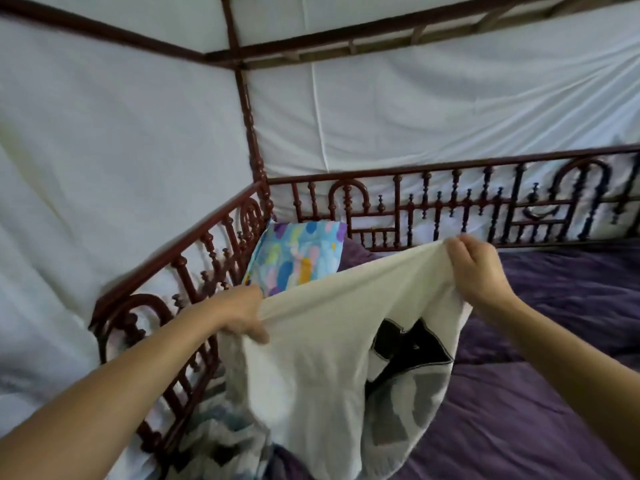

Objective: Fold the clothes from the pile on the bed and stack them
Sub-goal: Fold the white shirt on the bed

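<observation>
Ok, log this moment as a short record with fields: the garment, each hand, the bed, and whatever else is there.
garment: white garment with a black print, held up and hanging over the bed, not yet folded
left hand: left hand grips the top edge at one end
right hand: right hand pinches the top edge at the other end
bed: purple cover
pillow: colourful pillow in the far corner, against the rails
frame: dark red wooden rail
other cloth: patterned cloth below the garment, near the rail

The left hand [240, 315] and the right hand [479, 271] are bare, and both forearms are bare along their whole visible length.
</observation>
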The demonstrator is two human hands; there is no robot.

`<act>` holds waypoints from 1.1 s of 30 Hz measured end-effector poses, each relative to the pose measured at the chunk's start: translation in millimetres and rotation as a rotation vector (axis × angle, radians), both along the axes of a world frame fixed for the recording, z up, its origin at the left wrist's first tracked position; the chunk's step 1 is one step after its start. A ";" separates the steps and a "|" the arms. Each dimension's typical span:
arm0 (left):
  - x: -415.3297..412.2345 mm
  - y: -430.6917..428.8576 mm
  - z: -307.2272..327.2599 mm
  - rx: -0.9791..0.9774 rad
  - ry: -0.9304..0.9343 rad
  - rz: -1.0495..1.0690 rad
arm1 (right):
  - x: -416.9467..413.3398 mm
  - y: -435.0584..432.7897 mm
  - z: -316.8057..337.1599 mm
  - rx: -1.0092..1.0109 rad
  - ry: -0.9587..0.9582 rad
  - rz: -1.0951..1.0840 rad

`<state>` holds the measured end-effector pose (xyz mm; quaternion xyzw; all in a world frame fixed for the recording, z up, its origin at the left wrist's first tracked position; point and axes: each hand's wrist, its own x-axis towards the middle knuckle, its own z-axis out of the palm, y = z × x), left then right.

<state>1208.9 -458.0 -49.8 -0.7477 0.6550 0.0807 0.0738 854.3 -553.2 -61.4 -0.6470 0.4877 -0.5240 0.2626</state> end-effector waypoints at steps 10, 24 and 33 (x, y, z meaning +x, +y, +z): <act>-169.5 -49.4 7.2 -0.021 1.334 -0.038 | -217.4 -41.5 -17.8 0.103 0.275 -0.540; -478.0 -165.0 -4.0 -0.231 1.178 -0.071 | -314.9 11.4 -105.0 0.248 0.095 0.123; -393.1 -182.2 30.4 -0.242 0.678 -0.350 | -421.9 -56.6 -30.1 0.158 0.134 -0.293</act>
